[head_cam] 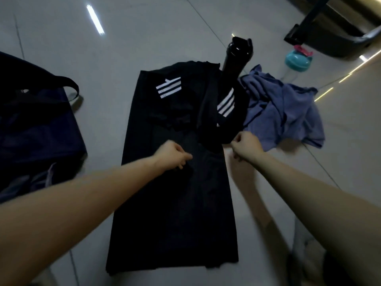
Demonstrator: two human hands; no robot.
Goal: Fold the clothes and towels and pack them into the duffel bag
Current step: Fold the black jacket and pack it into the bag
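A black shirt (171,203) with white stripes on both shoulders lies flat on the tiled floor, its sides folded in. My left hand (172,154) pinches the cloth at the shirt's middle. My right hand (246,144) grips the hanging end of the right sleeve at the shirt's right edge. A crumpled blue garment (284,112) lies to the right of the shirt. The dark navy duffel bag (35,129) stands open at the left, its strap looped up.
A black bottle (237,56) stands at the shirt's collar. A clear bottle with a teal lid (296,61) stands behind the blue garment. Dark furniture (334,32) fills the far right corner. Pale tiled floor (144,27) lies beyond the shirt.
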